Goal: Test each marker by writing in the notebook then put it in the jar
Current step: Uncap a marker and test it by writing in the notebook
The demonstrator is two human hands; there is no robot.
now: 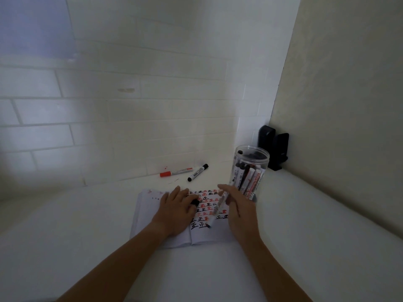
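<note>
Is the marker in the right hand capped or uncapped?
Uncapped. The marker shows a bare dark tip touching the notebook, and the left hand holds a black cap.

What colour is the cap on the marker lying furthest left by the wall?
Red-orange, on the left marker; the head view shows it.

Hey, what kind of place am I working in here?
Probably a tiled counter corner, perhaps a kitchen: a white brick-tile wall behind, a plain white countertop, and a small black device in the corner.
</note>
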